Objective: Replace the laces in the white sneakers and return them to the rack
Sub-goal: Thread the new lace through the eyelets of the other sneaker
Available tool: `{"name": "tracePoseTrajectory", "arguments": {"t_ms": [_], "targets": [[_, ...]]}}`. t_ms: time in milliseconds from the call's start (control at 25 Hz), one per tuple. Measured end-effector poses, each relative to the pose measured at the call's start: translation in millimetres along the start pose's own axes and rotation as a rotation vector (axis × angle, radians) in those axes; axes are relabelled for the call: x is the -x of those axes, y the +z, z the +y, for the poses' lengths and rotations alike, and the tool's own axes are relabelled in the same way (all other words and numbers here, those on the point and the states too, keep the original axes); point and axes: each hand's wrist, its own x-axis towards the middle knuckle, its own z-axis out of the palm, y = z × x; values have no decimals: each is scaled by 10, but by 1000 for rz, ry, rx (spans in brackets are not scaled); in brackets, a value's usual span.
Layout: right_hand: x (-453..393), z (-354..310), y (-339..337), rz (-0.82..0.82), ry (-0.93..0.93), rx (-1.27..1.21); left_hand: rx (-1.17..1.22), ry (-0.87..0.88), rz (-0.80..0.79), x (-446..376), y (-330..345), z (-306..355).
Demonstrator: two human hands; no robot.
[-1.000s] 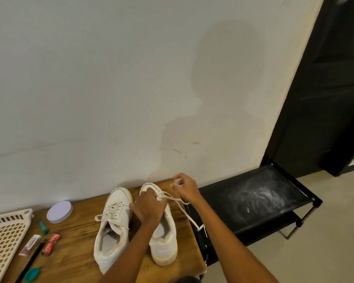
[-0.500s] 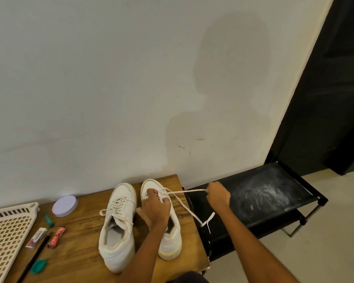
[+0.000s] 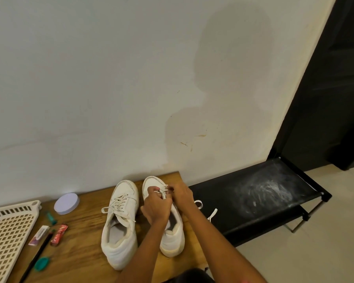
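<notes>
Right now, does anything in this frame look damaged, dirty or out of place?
Yes. The black rack has whitish dusty smears on its top shelf, and the wall above the table shows a brownish stain. A loose lace end hangs off the table edge.

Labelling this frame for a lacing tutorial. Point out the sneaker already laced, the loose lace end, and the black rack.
laced sneaker (image 3: 122,203), head view, on its crossed laces.
loose lace end (image 3: 212,214), head view, on the strip hanging over the rack.
black rack (image 3: 264,190), head view, on its dusty top shelf.

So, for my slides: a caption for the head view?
Both hands thread a white lace through the right white sneaker on a wooden table.
</notes>
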Motion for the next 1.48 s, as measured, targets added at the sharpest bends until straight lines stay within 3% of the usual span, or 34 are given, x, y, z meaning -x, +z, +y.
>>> {"name": "tracePoseTrajectory", "arguments": {"t_ms": [160,360,560,640,720,880,1040,1280,1360,1400,1480], "targets": [[-24,143,-27,-26,27,238,52,-33,2,39,-17,37],[127,141,48,-7,143,194,57,-86,-9,50,-38,45],[363,411,-148,-56,324,326,134,-84,-38,27,-149,28],[312,388,-233,23,330,339,170,-155,-47,25,-240,-20],[177,226,-253,59,247,225,65,-193,-133,18,-307,-85],[-86,-114,-59,-85,98,210,-224,-87,-215,-57,-401,-88],[-253,-69,-11,-156,90,255,-400,19,-170,-60,-415,-8],[-280,64,-178,-53,203,252,-410,102,-100,-27,-391,-126],[-301,89,-233,58,297,137,-396,172,-101,-31,-389,-144],[-315,100,-269,131,357,-34,-402,200,-113,-41,-391,-142],[-320,70,-395,274,531,-628,-440,212,-149,-55,-388,-125]]}}
